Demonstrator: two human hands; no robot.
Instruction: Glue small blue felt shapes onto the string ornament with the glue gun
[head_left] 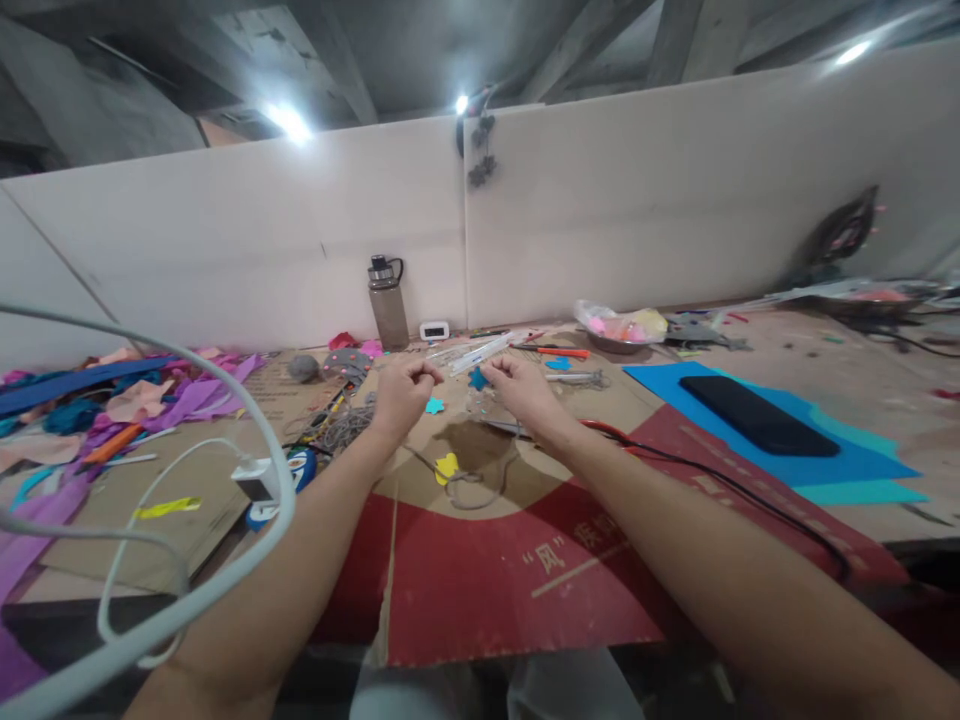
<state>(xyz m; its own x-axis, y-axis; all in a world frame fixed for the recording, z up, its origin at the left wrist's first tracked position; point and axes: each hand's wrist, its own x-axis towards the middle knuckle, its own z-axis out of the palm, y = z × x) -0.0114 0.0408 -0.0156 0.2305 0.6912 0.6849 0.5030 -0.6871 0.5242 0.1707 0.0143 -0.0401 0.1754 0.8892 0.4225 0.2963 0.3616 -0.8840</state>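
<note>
Over the cardboard sheet, my right hand pinches a small dark-blue felt flower between thumb and fingertips. My left hand is raised opposite it, a short gap apart, thumb and fingers pressed together. Whatever sits in that pinch is too small to make out. Below and between the hands lie a light-blue star-shaped piece and a yellow cut-out. A loose grey cord curls across the cardboard near the yellow piece. Beside my left wrist is a tangle of grey yarn.
Colored felt scraps pile up at left, behind a white cable looping close to the camera. A bottle stands by the wall. At right, a black phone rests on blue sheets. A bowl sits farther back.
</note>
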